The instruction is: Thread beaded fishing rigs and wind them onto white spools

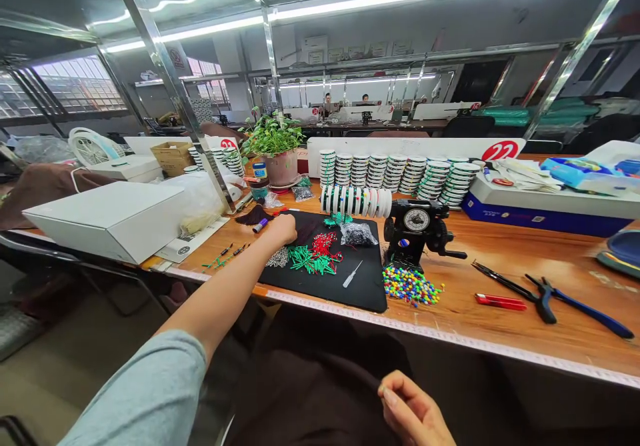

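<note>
My left hand (283, 229) rests in a loose fist at the upper left edge of a black work mat (360, 293), its grip hidden from this side. Beside it lie a dark tassel (253, 216) and a purple-handled tool (259, 226). On the mat are a pile of green beaded strands (307, 261), some red beaded strands (324, 244), a small heap of silver beads (278, 257), and a bag of black beads (359, 235). Below the table edge, my right hand (410, 409) pinches a thin dark cord (360, 379) above my dark lap.
Stacked white spools of green wire (395, 176) line the table's back. A black hand-cranked winder (417, 226) stands right of the mat, with coloured beads (410, 285) before it. Pliers (510, 285) and a red cutter (500, 302) lie further right. A white box (105, 219) sits left.
</note>
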Demonstrator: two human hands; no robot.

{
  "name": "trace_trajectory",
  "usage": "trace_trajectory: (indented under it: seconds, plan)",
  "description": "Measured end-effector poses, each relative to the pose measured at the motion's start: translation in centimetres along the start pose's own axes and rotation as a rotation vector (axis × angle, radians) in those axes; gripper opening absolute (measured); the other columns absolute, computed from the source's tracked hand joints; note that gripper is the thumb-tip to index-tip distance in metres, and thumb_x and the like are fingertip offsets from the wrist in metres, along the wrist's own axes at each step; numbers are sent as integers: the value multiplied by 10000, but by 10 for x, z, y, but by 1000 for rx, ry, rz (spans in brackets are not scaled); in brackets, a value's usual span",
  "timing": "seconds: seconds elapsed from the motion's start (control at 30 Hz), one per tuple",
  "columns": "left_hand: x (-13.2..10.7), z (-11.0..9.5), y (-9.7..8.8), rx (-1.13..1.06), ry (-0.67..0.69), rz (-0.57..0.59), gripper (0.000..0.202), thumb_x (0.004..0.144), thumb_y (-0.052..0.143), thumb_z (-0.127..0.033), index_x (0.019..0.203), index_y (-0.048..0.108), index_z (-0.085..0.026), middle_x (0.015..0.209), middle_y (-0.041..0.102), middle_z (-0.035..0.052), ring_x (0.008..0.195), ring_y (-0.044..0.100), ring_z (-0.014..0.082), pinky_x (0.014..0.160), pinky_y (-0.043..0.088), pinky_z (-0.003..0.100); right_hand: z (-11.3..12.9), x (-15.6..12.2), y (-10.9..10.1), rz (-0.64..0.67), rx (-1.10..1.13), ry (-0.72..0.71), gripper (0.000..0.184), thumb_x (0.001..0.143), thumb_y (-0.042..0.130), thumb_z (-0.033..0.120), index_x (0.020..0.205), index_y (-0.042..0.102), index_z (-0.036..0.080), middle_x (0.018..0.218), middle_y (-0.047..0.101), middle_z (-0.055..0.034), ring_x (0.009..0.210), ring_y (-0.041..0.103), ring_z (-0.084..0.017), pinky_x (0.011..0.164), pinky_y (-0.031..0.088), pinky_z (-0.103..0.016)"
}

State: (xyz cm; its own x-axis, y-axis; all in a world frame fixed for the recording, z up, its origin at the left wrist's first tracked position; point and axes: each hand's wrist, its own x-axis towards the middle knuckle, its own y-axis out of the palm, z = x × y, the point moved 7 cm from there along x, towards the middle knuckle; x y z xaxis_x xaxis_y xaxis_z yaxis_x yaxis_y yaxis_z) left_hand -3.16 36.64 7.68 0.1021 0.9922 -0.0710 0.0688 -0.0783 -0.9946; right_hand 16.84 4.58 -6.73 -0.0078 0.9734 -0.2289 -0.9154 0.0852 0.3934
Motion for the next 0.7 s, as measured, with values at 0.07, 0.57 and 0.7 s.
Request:
trace_trajectory:
  seconds: [0.07, 0.57, 0.7]
  plan:
    - [-1, 2, -2, -24, -9, -3, 293, 937, 644, -333, 1156, 638, -139, 1191, 652, 104, 1070, 644, 239, 926, 543, 450, 0, -1, -1, 12, -1, -9, 533, 718, 772, 676, 729, 612, 168, 558, 246, 82, 516, 149, -73, 503, 115, -250]
    - [-169, -33, 13, -884, 193, 121, 424, 953, 372, -570, 772, 455, -195, 646, 482, -24, 477, 416, 79, 449, 314, 208, 28, -22, -7, -60, -252, -220, 333, 869, 699, 534, 809, 701, 206, 685, 569, -12, 606, 488, -132, 555, 393, -232]
    - [-253, -94, 78, -1457, 178, 781, 518, 785, 672, -650, 747, 473, -172, 658, 433, -48, 478, 320, 38, 450, 172, 200, 67, -24, 19, -3, -207, -355, 220, 910, 679, 423, 816, 715, 228, 1105, 716, -73, 993, 625, -220, 838, 485, -285]
